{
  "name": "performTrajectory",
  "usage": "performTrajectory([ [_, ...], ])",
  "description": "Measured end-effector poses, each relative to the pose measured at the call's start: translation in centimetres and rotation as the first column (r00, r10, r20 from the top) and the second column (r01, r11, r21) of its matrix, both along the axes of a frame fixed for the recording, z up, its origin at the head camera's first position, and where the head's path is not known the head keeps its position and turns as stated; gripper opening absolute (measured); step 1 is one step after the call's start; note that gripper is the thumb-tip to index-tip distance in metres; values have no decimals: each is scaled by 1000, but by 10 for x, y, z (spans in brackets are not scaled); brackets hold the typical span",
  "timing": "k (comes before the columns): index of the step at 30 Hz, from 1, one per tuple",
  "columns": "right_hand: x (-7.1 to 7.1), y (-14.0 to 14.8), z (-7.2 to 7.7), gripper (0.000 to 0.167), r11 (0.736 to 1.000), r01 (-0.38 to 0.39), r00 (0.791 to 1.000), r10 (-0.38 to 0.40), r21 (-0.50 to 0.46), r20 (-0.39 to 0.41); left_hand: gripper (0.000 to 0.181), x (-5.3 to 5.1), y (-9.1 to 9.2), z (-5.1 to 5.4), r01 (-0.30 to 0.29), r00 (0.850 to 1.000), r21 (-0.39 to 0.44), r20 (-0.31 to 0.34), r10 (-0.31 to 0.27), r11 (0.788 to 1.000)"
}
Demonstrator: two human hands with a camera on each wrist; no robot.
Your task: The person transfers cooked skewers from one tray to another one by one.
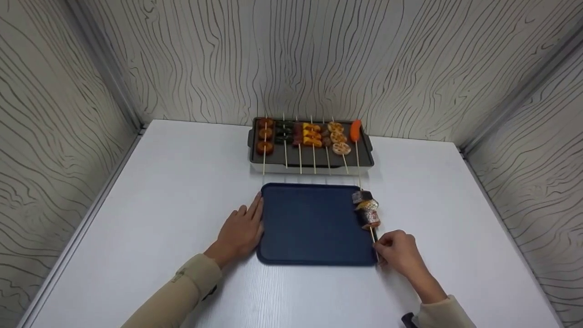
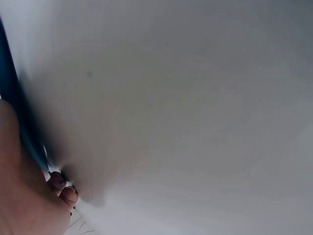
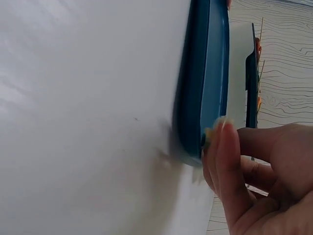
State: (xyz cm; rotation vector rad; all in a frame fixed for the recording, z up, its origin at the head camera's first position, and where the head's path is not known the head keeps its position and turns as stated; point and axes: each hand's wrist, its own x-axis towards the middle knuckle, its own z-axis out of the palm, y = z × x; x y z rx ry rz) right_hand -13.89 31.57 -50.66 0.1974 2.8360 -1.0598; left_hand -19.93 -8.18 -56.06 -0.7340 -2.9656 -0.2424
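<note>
A dark blue tray (image 1: 314,223) lies on the white table. My left hand (image 1: 241,230) rests against its left rim with the fingers stretched along the edge; in the left wrist view part of this hand (image 2: 29,196) shows beside the blue rim. At the tray's right edge, my right hand (image 1: 398,250) pinches the lower stick of a fish skewer (image 1: 366,214) with dark, silvery-skinned chunks. Those chunks lie over the right rim. In the right wrist view, the thumb and fingers of the right hand (image 3: 234,171) meet at the tray's corner.
Behind the tray stands a dark grill pan (image 1: 291,158) on a pale base. Several skewers lie across it, among them lotus root slices (image 1: 338,136), yellow pieces (image 1: 312,135) and an orange sausage (image 1: 355,130). Patterned panels (image 1: 291,59) enclose the table (image 1: 191,168).
</note>
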Motion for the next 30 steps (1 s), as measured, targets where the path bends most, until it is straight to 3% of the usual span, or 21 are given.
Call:
performTrajectory([
  [8, -1, 2, 2, 11, 1000, 2, 1000, -2, -24, 23, 60, 3, 0, 4, 1, 1000, 26, 28, -2, 1000],
  [15, -3, 15, 13, 10, 998, -21, 1000, 22, -66, 17, 60, 2, 0, 4, -1, 1000, 14, 24, 1, 1000],
  [19, -7, 26, 25, 14, 999, -38, 999, 37, -31, -26, 60, 2, -1, 2, -5, 1000, 15, 21, 4, 1000],
  [25, -14, 43, 49, 35, 998, -36, 993, 41, 53, -107, 61, 1, -1, -1, -10, 1000, 10, 30, 10, 1000],
  [30, -23, 53, 69, 44, 997, -37, 986, 47, 63, -161, 61, 1, -1, 2, -4, 1000, 16, 29, 3, 1000],
])
